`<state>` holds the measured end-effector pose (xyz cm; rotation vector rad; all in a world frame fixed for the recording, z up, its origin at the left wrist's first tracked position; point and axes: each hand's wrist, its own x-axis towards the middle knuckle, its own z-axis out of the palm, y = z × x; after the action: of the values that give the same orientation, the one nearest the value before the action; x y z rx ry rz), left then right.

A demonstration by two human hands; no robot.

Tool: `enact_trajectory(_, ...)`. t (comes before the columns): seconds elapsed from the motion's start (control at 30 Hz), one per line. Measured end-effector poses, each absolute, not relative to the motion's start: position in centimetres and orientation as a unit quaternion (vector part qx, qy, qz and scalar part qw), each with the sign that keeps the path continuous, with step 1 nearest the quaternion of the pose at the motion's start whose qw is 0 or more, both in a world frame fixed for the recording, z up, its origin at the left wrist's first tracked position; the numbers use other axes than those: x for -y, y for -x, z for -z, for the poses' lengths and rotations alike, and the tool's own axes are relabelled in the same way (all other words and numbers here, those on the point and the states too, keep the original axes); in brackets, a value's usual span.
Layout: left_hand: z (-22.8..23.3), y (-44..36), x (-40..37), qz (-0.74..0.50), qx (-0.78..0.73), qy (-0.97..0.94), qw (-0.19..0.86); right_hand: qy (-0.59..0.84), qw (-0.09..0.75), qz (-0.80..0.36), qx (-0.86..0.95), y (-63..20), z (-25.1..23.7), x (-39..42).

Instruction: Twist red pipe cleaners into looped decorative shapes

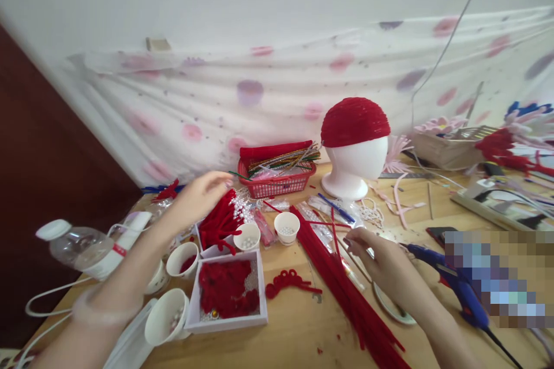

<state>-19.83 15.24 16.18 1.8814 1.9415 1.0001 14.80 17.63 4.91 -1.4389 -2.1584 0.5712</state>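
- Head view, left: your left forearm reaches up from the lower left; the left hand (210, 187) is palm-down, fingers bent rightward toward the red basket (279, 187). The fingertips meet the end of a green stem (239, 174); whether they clamp it, you cannot tell.
- Head view, right: your right forearm slants in from the lower right; the right hand (374, 251) curls leftward, fingertips beside the thin red strips (332, 223), grip unclear.
- Between your forearms, the long red bundle (335, 282) lies diagonally on the counter (298, 340).
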Motion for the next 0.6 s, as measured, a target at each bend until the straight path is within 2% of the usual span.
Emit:
enact_trajectory(0.03,-15.8,18.0,-13.7,-0.323,-0.643,-0.683,0.128,0.497,0.248,-0.23,0.799,-14.4,-5.3,-16.8)
enact_trajectory(0.17,-12.3,11.0,-7.9,-0.193,-0.488,-0.846,-0.09,0.391,0.208,-0.307,0.842,-12.7,-6.6,-12.9)
enact_trajectory(0.23,-9.8,8.7,-6.0,-0.156,-0.506,-0.842,-0.109,0.363,0.198,-0.325,0.85,-12.4,-6.8,-11.2)
enact_trajectory(0.33,-6.8,7.6,-3.8,-0.121,-0.556,-0.822,0.028,0.346,0.198,-0.358,0.844,-12.7,-6.3,-9.4)
enact_trajectory(0.47,-4.6,7.8,-1.5,-0.152,-0.597,-0.755,0.224,0.342,0.199,-0.454,0.799,-13.6,-3.6,-8.4)
enact_trajectory(0.6,-3.0,7.5,0.0,-0.208,-0.619,-0.687,0.319,0.379,0.288,-0.537,0.696,-13.2,0.4,-7.5)
